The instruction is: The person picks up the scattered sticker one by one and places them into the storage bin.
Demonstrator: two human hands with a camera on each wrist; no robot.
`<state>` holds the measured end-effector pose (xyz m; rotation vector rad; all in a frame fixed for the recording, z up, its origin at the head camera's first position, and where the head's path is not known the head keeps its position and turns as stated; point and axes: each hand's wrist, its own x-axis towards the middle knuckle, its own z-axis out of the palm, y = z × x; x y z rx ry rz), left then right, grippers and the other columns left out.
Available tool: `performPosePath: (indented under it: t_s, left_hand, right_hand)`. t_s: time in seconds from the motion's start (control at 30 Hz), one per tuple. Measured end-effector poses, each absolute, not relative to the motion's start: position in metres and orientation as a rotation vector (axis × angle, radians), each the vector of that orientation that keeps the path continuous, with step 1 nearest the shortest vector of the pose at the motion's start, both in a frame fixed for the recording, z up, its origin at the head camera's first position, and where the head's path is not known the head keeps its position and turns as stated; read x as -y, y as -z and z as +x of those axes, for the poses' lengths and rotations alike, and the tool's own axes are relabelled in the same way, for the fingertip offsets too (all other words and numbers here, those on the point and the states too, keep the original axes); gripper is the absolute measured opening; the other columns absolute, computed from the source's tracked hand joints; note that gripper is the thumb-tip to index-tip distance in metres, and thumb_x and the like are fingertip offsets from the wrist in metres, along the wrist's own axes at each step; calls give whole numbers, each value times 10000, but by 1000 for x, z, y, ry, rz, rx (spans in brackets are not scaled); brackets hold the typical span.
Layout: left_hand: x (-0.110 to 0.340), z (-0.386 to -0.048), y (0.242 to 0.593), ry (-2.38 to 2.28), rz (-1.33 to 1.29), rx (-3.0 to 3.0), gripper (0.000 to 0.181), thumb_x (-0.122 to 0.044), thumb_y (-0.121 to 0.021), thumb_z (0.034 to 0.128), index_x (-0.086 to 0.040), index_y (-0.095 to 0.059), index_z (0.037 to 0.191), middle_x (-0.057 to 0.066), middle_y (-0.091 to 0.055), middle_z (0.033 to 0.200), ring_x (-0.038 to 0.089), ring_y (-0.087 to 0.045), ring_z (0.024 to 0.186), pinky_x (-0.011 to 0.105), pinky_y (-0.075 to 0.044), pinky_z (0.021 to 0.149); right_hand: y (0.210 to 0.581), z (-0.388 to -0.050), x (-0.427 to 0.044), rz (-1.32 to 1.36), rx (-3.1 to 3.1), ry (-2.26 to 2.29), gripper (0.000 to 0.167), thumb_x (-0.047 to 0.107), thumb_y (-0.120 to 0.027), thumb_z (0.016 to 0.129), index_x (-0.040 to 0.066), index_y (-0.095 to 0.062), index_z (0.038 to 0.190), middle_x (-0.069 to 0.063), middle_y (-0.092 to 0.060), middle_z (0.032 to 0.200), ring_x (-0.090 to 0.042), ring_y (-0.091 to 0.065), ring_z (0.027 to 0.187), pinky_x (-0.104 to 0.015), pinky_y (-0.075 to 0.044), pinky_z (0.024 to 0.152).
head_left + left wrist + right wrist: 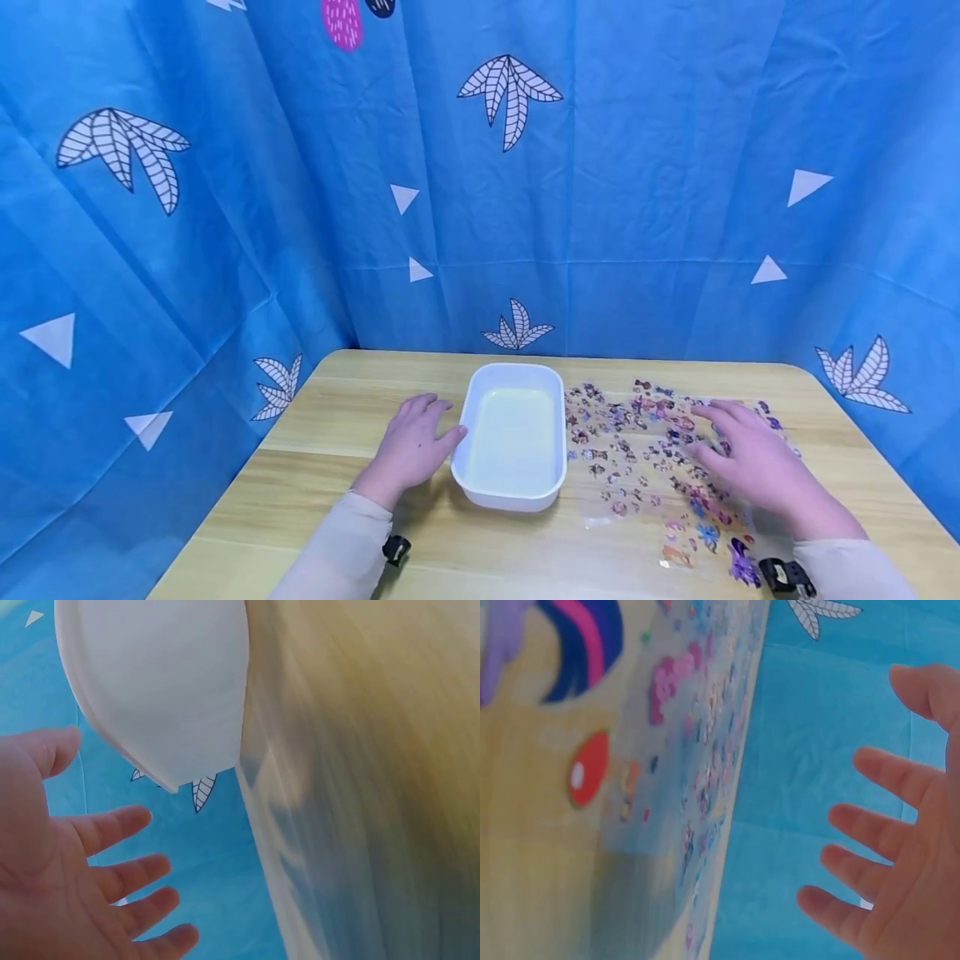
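A white rectangular plastic tub (510,496) stands on the table with nothing inside it. Just left of the tub is my left hand (414,446), its thumb near the rim; the left wrist view shows the fingers spread and a gap between them and the tub (157,682). Right of the tub lie clear sticker sheets (622,475) printed with many small colourful cartoon figures. Above those sheets hovers my right hand (757,462), fingers apart and holding nothing. In the right wrist view, the printed figures on the sheet (675,675) appear beside that hand.
The light wooden table (300,500) has rounded far corners. A blue curtain (637,183) with white leaves and triangles hangs behind and along the sides. Some loose-looking figures, one a purple figure (742,562), lie near the right wrist.
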<state>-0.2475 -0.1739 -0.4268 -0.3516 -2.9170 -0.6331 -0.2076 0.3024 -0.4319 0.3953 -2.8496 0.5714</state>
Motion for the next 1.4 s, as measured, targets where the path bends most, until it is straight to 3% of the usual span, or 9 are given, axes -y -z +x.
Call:
performPosePath:
  t_s: [0.3,0.6,0.67,0.77,0.9,1.1,1.4]
  left_hand:
    - [164,-257,429,848,-327,2946,611,-470,-566,1001,-74,-516,1464,137,-488,1480,343,-451,1356,558,-378,1100]
    - [160,-270,433,1125,-233,2945,578,-409,-582,1004,-62,-503,1460,139,-587,1300,314,-589,1165,539,-481,986]
    - [161,-271,434,1174,-202,2933,568,-386,-592,1000,-59,-503,1456,123,-596,1251,301,-594,1132,532,-493,959]
    - [161,-271,436,1246,-162,2922,564,-361,-606,997,-65,-492,1463,90,-603,1182,268,-604,1060,490,-533,871]
    - [162,-271,439,1369,-93,2910,569,-347,-620,995,-101,-469,1485,60,-602,1125,232,-604,954,399,-545,745]
    - [161,-272,439,1582,-109,2824,565,-294,-609,1009,-79,-435,1502,100,-591,1080,239,-619,885,432,-579,722]
    - [165,-273,441,1721,-119,2798,560,-291,-590,1022,-81,-415,1512,109,-613,1035,242,-631,800,371,-566,681]
  right_hand:
    - [431,-203,-319,351,2889,-695,747,552,-637,948,19,-493,1451,-323,-378,1489,-588,-333,1308,-810,-256,965]
    - [428,-203,-335,397,2917,-739,618,424,-664,973,21,-525,1420,-321,-437,1455,-607,-358,1294,-792,-295,961]
    - [428,-203,-337,399,2927,-740,591,404,-680,966,22,-548,1399,-302,-490,1417,-548,-472,1226,-737,-384,945]
    - [429,-202,-338,392,2935,-752,525,363,-707,954,28,-599,1345,-221,-608,1287,-352,-621,1033,-552,-529,846]
    - [431,-202,-341,400,2933,-791,483,321,-725,943,21,-624,1307,-107,-667,1124,-161,-617,882,-384,-534,734]
    - [434,-205,-347,365,2972,-819,495,325,-715,949,14,-604,1318,25,-653,950,-75,-601,788,-322,-519,701]
    - [441,-208,-353,422,3063,-934,390,227,-726,930,3,-632,1235,1,-606,885,-101,-550,747,-283,-496,634]
